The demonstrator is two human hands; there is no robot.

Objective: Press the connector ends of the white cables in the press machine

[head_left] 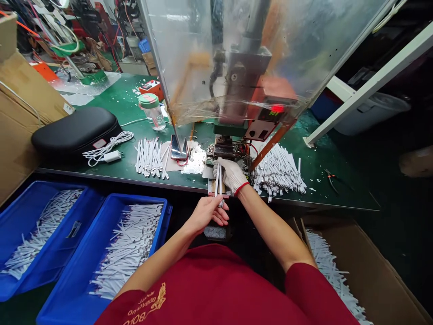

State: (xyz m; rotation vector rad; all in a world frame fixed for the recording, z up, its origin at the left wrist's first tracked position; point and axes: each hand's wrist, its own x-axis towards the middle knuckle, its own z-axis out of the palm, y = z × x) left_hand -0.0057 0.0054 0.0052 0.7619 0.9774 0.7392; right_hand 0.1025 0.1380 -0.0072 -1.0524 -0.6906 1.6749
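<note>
Fingers (pixel 220 213) of the bare left hand (pixel 204 214) pinch the near ends of the white strips (pixel 218 180), which run straight forward to the white-gloved right hand (pixel 232 175), nearer the press (pixel 225 146).

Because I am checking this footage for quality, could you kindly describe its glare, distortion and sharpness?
In the head view, glare streaks the clear plastic guard, wide-angle distortion stretches the blue plastic crate near the left edge, the right side falls into deep shadow, and the white strips at the bare left hand look fairly sharp.
</note>
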